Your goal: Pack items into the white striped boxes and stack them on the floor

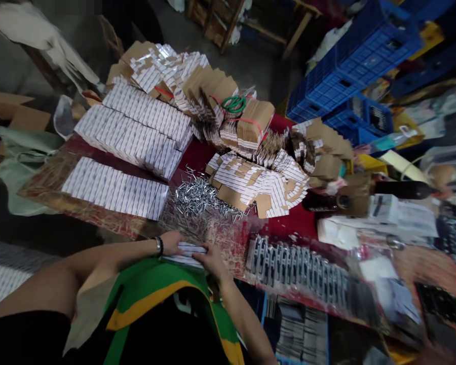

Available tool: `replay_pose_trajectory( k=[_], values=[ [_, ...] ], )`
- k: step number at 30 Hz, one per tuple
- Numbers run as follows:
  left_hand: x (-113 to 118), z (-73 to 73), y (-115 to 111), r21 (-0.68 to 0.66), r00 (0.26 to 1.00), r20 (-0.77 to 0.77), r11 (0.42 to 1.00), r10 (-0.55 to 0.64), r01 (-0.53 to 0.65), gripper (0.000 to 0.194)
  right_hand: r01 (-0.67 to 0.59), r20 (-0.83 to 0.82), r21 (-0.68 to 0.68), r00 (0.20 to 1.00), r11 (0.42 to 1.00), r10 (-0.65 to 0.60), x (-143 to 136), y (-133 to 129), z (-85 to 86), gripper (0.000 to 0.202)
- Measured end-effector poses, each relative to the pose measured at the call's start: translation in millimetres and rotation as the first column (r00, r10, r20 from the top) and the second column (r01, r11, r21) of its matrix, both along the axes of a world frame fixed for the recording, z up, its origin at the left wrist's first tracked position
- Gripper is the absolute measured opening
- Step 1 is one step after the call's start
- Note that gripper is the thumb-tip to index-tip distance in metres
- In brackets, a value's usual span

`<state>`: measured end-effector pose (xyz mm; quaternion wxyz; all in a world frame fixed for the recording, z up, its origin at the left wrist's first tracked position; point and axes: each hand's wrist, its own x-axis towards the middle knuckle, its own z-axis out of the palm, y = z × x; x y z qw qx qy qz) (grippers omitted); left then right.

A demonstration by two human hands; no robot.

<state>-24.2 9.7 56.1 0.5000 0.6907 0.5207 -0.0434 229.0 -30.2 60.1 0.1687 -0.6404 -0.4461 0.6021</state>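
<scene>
A small white box with dark stripes (185, 255) is held flat against the table's front edge, close to the green apron. My left hand (172, 243) grips its left end, and my right hand (212, 257) has its fingers on the right end. Just beyond the hands lies a pile of small silvery metal pieces (201, 195). Behind that pile are flat striped cartons (251, 180). To the left stand rows of filled-out striped boxes (116, 187). A row of metal parts in clear wrapping (296, 268) lies right of my right hand.
Bundles of folded brown cartons (254, 119) fill the table's back, with a green coil (234, 104) on top. Blue crates (357, 61) are stacked at the back right. Bottles (403, 189) and papers lie on the right; a blue crate of grey parts (302, 329) sits below the edge.
</scene>
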Motion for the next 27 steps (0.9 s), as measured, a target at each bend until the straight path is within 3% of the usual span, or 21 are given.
replay_pose_trajectory(
  k=[3, 5, 8, 10, 11, 12, 14, 15, 17, 20, 22, 23, 25, 27],
  values=[
    [17, 1.1, 6, 0.023, 0.992, -0.094, 0.997, 0.079, -0.078, 0.030, 0.304, -0.010, 0.146, 0.952, 0.941, -0.306, 0, 8, -7.1, 0.055],
    [31, -4.8, 6, 0.082, 0.970, -0.009, 0.966, 0.245, -0.243, 0.034, 0.485, -0.163, 0.073, 0.868, 0.871, -0.469, 3, 16, -10.8, 0.060],
    [52, -23.2, 11, 0.128, 0.952, 0.070, 0.944, 0.298, -0.305, 0.037, 0.468, -0.325, 0.000, 0.836, 0.884, -0.443, 4, 36, -18.5, 0.062],
    [56, -37.7, 25, 0.203, 0.951, -0.036, 0.934, 0.307, -0.293, 0.034, 0.337, -0.177, 0.133, 0.933, 0.932, -0.313, 3, 51, -26.6, 0.055],
    [54, -44.5, 35, 0.252, 0.936, -0.109, 0.920, 0.335, -0.300, 0.033, 0.188, 0.006, 0.200, 0.981, 0.962, -0.193, 2, 57, -31.4, 0.049],
    [49, -50.5, 46, 0.298, 0.913, -0.171, 0.903, 0.370, -0.310, 0.034, -0.007, 0.221, 0.213, 0.975, 0.977, -0.041, 1, 62, -36.2, 0.041],
    [33, -60.1, 69, 0.348, 0.887, -0.241, 0.888, 0.395, -0.301, 0.035, -0.348, 0.547, 0.090, 0.800, 0.933, 0.245, 3, 65, -44.7, 0.030],
    [24, -63.7, 80, 0.355, 0.889, -0.259, 0.893, 0.378, -0.276, 0.033, -0.432, 0.601, 0.028, 0.728, 0.902, 0.330, 6, 63, -47.7, 0.028],
    [9, -70.0, 94, 0.354, 0.907, -0.274, 0.911, 0.319, -0.213, 0.027, -0.485, 0.599, 0.044, 0.713, 0.874, 0.365, 24, 54, -49.5, 0.026],
    [-2, -78.6, 92, 0.373, 0.924, -0.267, 0.914, 0.273, -0.162, 0.019, -0.287, 0.682, 0.171, 0.725, 0.943, 0.097, 76, 30, -42.9, 0.030],
    [3, -82.7, 74, 0.444, 0.914, -0.240, 0.874, 0.327, -0.196, 0.018, -0.024, 0.793, 0.191, 0.592, 0.981, -0.140, 116, 12, -37.1, 0.038],
    [10, -83.6, 63, 0.495, 0.909, -0.199, 0.838, 0.366, -0.229, 0.019, 0.078, 0.839, 0.183, 0.506, 0.980, -0.198, 133, 3, -35.8, 0.041],
    [34, -83.5, 44, 0.587, 0.913, -0.065, 0.756, 0.402, -0.291, 0.020, 0.130, 0.879, 0.139, 0.440, 0.982, -0.182, 156, -8, -37.9, 0.046],
    [66, -82.8, 36, 0.633, 0.932, 0.061, 0.709, 0.357, -0.313, 0.020, 0.100, 0.864, 0.054, 0.494, 0.994, -0.096, 165, -11, -44.2, 0.048]
  ],
)
